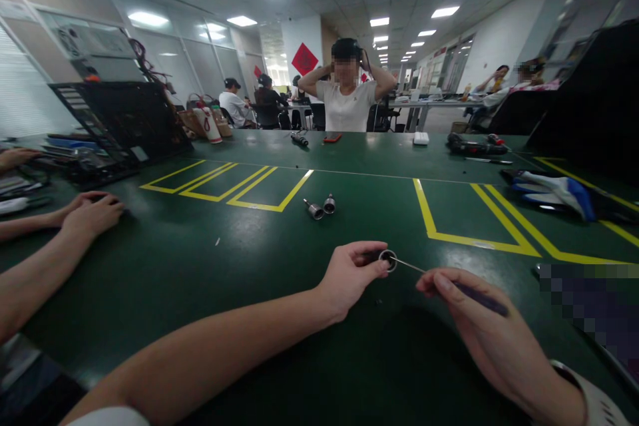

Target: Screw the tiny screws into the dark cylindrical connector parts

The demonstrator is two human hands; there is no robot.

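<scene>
My left hand (349,279) is closed around a small metal cup-shaped part (387,261), its round open end turned toward my right side. In my right hand (482,316) is a slim screwdriver (410,265) with a thin metal shaft and a dark handle, mostly covered by my fingers. The shaft's tip reaches into the mouth of the metal part; how deep it goes I cannot tell. Two similar metal cup-shaped pieces with narrow stems (320,207) lie close together on the green table (279,266), beyond my left hand.
Yellow tape outlines (254,205) mark the table. Blue-and-white gloves (554,192) and a dark power tool (476,145) lie at the right. A dark pixelated screen (594,306) is near my right arm. Another person's hands (90,213) rest at the left; one person stands opposite.
</scene>
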